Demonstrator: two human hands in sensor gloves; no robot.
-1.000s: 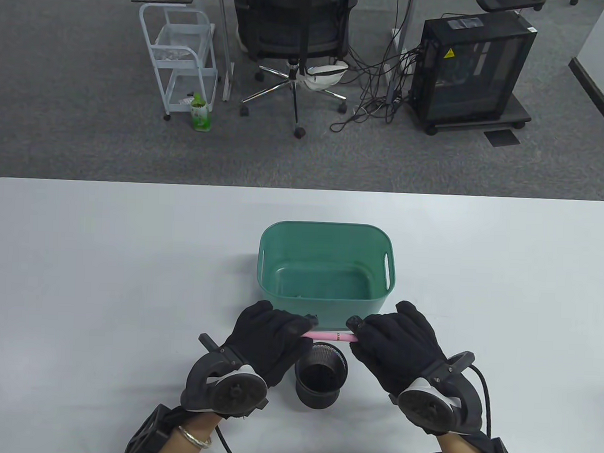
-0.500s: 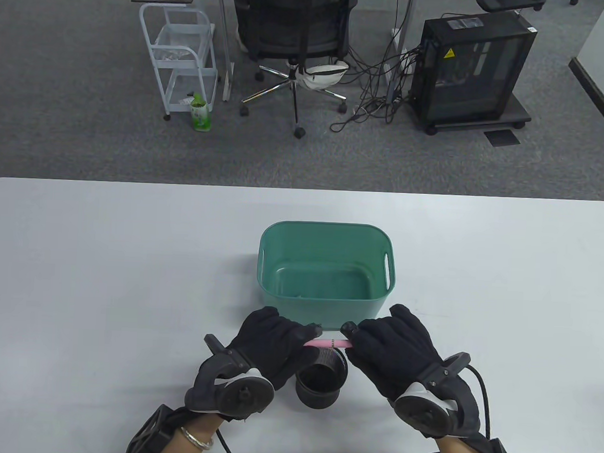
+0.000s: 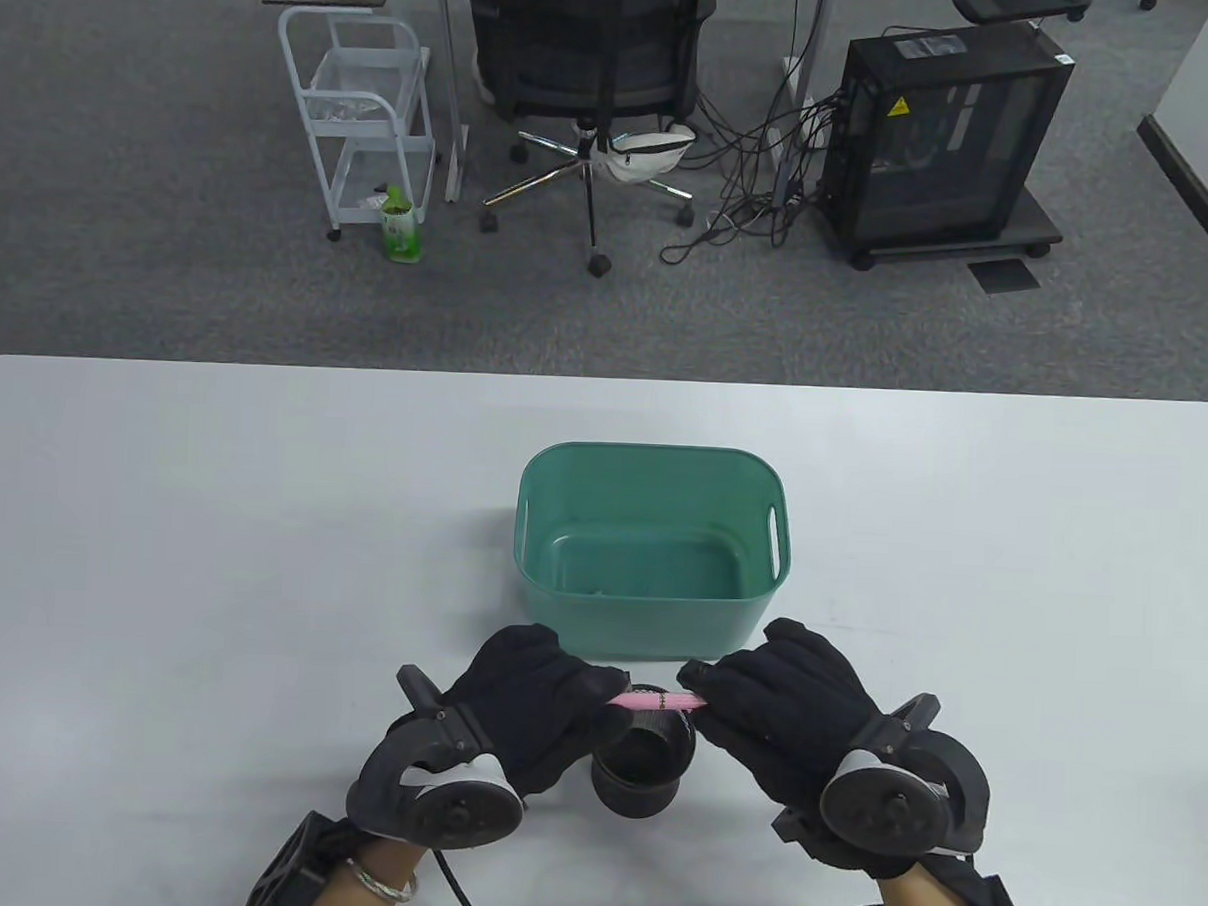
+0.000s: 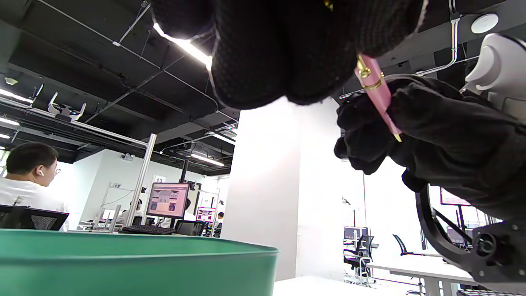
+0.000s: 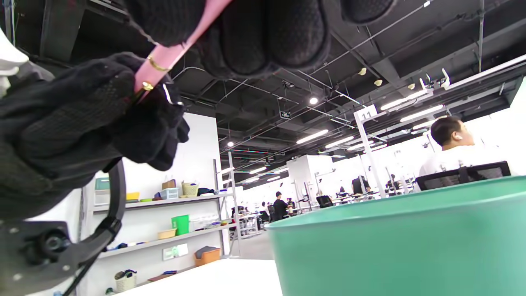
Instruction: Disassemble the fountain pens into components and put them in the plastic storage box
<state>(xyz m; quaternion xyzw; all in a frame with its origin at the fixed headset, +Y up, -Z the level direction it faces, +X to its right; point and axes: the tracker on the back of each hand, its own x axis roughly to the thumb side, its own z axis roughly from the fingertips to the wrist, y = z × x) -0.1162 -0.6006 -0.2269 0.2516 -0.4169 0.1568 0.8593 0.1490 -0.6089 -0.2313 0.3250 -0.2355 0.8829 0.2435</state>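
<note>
Both hands, left hand [image 3: 543,693] and right hand [image 3: 783,706], curled tight around pink fountain pen [image 3: 653,700] ends.

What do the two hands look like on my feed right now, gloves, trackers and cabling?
Both the left hand and right hand wear black knit gloves. Each back carries a black ring-shaped tracker with a round disc and a white-grey patch. Black cables trail from both wrists toward the near edge. The left wrist has a thin silver bangle. Black open-frame brackets sit at both forearms.

One pink pen [image 3: 653,699], one green box [image 3: 650,535], one black mesh cup [image 3: 643,767] and two gloved hands are on the tabletop [image 3: 209,556].
</note>
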